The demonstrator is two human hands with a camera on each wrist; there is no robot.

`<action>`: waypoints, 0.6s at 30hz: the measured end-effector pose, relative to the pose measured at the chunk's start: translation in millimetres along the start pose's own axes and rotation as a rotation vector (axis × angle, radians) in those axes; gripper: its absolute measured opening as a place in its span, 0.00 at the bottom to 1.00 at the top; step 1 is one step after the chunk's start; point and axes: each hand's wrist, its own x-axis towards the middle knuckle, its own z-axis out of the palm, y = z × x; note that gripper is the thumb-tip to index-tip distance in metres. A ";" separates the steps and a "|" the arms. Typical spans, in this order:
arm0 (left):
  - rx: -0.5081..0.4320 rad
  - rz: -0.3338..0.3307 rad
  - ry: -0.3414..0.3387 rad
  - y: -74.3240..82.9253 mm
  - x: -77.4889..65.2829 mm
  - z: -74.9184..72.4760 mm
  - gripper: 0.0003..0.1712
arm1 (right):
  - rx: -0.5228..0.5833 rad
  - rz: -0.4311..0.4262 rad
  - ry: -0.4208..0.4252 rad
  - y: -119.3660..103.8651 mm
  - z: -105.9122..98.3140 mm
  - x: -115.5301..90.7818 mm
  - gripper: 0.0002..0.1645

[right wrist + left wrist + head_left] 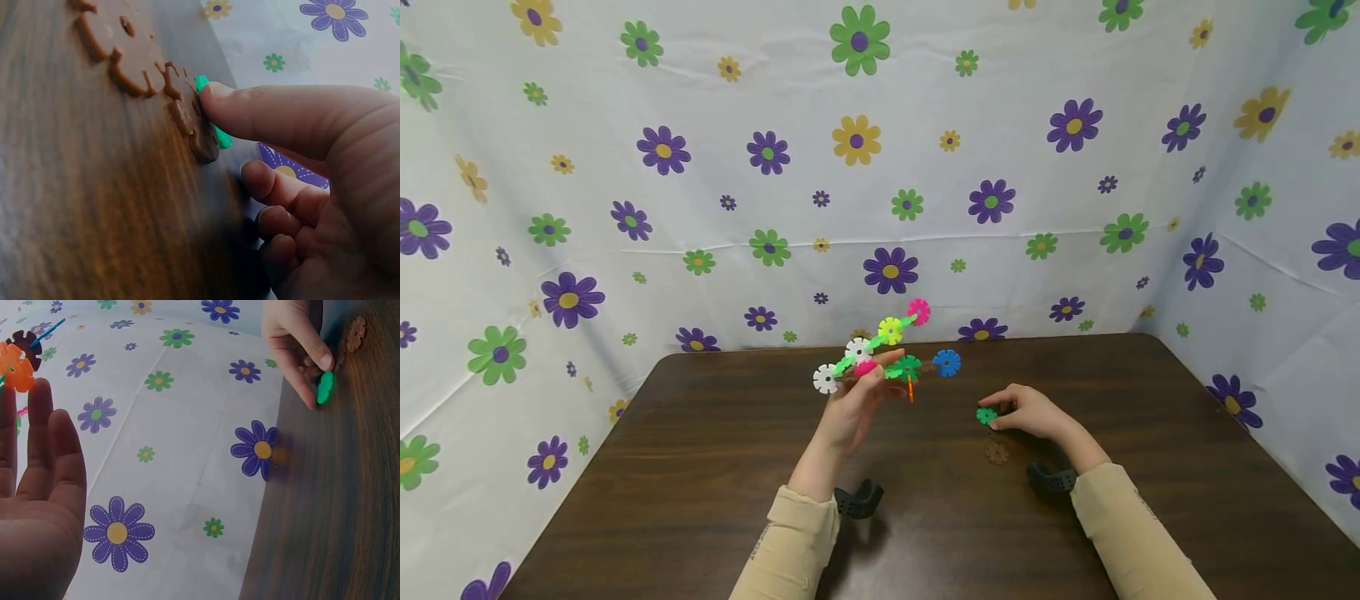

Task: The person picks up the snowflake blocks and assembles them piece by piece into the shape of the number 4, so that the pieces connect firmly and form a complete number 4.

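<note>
My left hand [853, 412] holds up a branching chain of slotted, flower-shaped plastic discs above the table. In it I see white discs [826, 379], a yellow disc [891, 331], a pink disc [918, 312] and a blue disc [947, 362]. An orange disc [19, 369] shows by the fingertips in the left wrist view; the thumb's grip is hidden there. Low over the table at right, my right hand [1030, 412] pinches a green disc [986, 415] between thumb and finger. Just below it are a brown disc [997, 452], lying flat, and a second brown disc [187, 112], tilted against the green one.
Both hands are over a dark wood table [700, 467]. A white cloth with printed flowers [737, 275] hangs behind the table and along its sides. Black straps [859, 500] sit at both wrists.
</note>
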 end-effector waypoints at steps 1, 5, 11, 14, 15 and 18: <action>0.003 -0.001 0.001 0.0 -0.1 0.3 0.16 | -0.006 0.019 0.006 -0.4 1.0 0.9 0.22; 0.012 -0.008 -0.003 0.0 -0.5 1.1 0.16 | -0.032 0.055 0.018 -0.8 4.2 3.0 0.21; 0.016 -0.014 -0.006 0.4 -0.7 1.2 0.16 | -0.042 0.046 0.013 -1.6 4.3 3.4 0.18; 0.017 -0.013 -0.013 1.1 -0.6 1.1 0.16 | -0.014 0.027 0.014 -0.3 4.3 4.4 0.17; 0.020 -0.014 -0.015 1.7 -0.7 1.3 0.16 | -0.001 0.019 0.014 -0.2 4.3 4.5 0.17; 0.024 -0.017 -0.017 1.9 -0.6 1.2 0.16 | 0.040 -0.010 0.013 -0.4 4.2 4.7 0.17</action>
